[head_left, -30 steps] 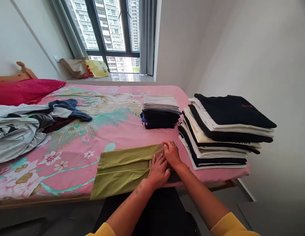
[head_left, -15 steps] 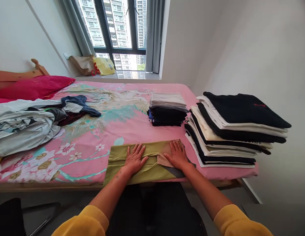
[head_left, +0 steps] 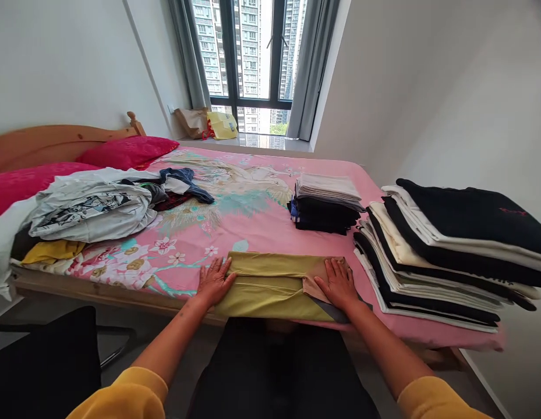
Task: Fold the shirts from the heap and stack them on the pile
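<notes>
An olive-green folded garment (head_left: 265,286) lies flat at the near edge of the bed, with a tan lining showing at its right end. My left hand (head_left: 215,282) rests palm down on the garment's left edge, fingers spread. My right hand (head_left: 338,285) presses flat on the right end, over the tan fold. A dark grey corner of cloth (head_left: 333,311) sticks out under that hand. Neither hand grips the cloth.
A tall stack of folded clothes (head_left: 431,256) stands at the right, beside a smaller folded stack (head_left: 326,203). A loose heap of clothes (head_left: 91,212) lies on the pink floral bedsheet (head_left: 244,233) at the left. A black chair (head_left: 47,366) stands at lower left.
My hands have moved apart from their close position over the garment and now lie flat at its two ends. The garment looks narrower and neater. The view has swung, shifting the room.
</notes>
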Tool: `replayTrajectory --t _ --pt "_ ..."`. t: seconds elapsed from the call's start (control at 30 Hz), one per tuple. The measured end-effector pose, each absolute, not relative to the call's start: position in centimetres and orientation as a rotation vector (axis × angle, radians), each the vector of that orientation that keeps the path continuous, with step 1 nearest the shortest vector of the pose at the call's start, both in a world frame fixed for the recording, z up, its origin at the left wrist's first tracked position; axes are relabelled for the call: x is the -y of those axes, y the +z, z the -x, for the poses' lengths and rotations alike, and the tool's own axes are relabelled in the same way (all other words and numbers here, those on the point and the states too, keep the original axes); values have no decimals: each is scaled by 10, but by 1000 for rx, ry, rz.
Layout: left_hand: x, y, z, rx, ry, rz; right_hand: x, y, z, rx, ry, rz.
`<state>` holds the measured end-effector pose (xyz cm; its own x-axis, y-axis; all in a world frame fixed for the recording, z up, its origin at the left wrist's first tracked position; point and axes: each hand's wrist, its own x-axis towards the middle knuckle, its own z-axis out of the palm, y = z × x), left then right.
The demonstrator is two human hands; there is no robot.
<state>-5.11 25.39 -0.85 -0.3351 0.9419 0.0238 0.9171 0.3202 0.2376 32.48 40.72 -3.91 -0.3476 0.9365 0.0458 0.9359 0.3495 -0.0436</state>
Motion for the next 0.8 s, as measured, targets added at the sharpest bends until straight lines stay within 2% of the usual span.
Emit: replayTrajectory --t 0.2,0.3,0.4,0.5,0.63,0.8 --pt "-233 -12 84 -2346 687 -1582 -394 -19 -312 2416 40 1712" --pt "-232 -11 86 -2335 723 -1559 -354 9 -277 2395 140 1279" --pt "-233 -8 86 -2323 739 -1533 -294 32 -223 2430 411 752" --pt "-230 -4 86 -2323 720 -1513 -241 33 -170 2484 582 502" --pt "-224 0 80 -2364 661 -1515 -214 7 -124 2564 569 667" --pt "-230 9 63 -2525 561 -1448 -223 -19 -106 2590 467 876"
